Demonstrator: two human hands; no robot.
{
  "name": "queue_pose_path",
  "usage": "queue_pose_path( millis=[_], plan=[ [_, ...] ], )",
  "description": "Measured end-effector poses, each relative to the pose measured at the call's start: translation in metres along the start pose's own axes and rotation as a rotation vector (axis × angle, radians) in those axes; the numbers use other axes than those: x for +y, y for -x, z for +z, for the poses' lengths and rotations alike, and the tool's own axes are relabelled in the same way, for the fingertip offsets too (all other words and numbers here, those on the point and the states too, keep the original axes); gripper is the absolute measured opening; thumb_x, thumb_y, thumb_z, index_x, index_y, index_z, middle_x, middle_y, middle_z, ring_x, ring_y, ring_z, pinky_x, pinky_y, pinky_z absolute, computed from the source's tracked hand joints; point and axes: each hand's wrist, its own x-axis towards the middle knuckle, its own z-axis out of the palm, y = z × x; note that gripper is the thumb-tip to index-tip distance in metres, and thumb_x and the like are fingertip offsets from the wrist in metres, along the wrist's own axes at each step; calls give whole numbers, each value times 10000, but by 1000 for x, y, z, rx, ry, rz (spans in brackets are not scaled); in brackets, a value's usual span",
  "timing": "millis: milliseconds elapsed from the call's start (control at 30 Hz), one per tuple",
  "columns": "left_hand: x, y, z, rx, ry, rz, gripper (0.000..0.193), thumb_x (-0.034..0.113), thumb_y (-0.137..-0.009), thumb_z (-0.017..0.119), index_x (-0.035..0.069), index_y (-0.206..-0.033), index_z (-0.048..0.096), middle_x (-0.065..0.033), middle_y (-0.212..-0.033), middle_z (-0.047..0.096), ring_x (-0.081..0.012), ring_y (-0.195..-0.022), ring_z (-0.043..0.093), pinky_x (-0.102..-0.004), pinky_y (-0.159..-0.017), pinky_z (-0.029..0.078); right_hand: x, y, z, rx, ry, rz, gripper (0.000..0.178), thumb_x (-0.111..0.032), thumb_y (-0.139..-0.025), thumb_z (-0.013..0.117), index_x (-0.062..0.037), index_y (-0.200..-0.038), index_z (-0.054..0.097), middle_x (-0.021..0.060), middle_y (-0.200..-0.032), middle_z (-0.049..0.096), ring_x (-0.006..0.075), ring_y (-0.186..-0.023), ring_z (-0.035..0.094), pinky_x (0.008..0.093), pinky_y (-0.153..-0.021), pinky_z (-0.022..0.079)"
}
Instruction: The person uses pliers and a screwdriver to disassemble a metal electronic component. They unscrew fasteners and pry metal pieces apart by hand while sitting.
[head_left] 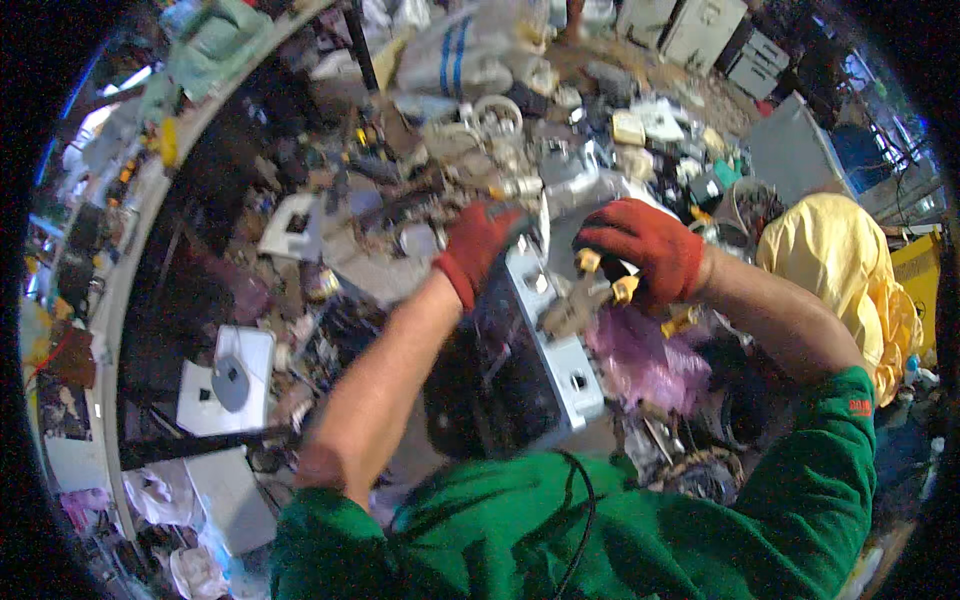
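Note:
A boxy appliance with a dark glossy face and a light grey edge panel lies tilted in front of my body. My left hand, in a red glove, is closed on its far end. In my red-gloved right hand are pliers with yellow grips; their blurred metal head is over the grey panel. The fingers partly hide the handles. Two cutouts show in the panel, one at each end. Crumpled pink plastic lies just right of the appliance.
Mixed scrap covers the ground ahead. White panels lie at left, beside a long curved metal edge. To the right are a yellow cloth bundle and a grey panel. A large white sack lies at the back.

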Motion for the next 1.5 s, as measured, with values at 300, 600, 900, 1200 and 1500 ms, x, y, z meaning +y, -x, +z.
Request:
queue_pose_path(
  millis=[300, 600, 900, 1200, 1500],
  plan=[
    [47, 9, -43, -121, 52, -363, 477, 137, -946, 580, 65, -1400, 452, -206, -1437, 459, -342, -1354, 432, -420, -1129, 347, 37, -52, 1, 27, 230, -287, 634, -217, -678, 672, -117, -1293, 553, 175, -1203, 583, 349, -1094, 578, 474, -937, 466],
    [110, 43, -81, -232, 167, -164, 458, 199, -917, 643, 54, -1338, 536, -208, -1448, 450, -358, -1366, 410, -427, -1145, 313, 6, -20, 25, 221, 302, 97, 714, -214, -689, 734, -205, -1370, 520, 143, -1379, 506, 354, -1286, 487, 548, -1079, 371],
    [106, 44, -82, -273, 104, -68, 424, 299, -894, 683, 149, -1285, 621, -162, -1376, 533, -362, -1307, 458, -450, -1103, 338, -10, 16, 63, 785, -414, 769, 435, -149, -824, 686, -68, -1238, 579, 204, -1218, 612, 355, -1089, 604, 443, -916, 500],
    [152, -34, -112, -847, -253, 248, 418, 243, -909, 597, 156, -1316, 558, -133, -1326, 552, -342, -1199, 538, -490, -1053, 389, -92, 103, 164, 830, -877, 1229, 430, -275, -846, 734, -1, -1150, 602, 123, -1024, 694, 237, -945, 648, 391, -846, 507],
    [178, -48, -139, -889, -643, 888, 335, 201, -824, 594, 164, -1156, 581, -78, -1173, 586, -259, -1072, 594, -466, -1005, 440, -158, 51, 147, 479, -1093, 1139, 385, -231, -897, 699, -7, -1193, 598, 77, -1101, 680, 175, -964, 625, 348, -854, 503]
  ],
)
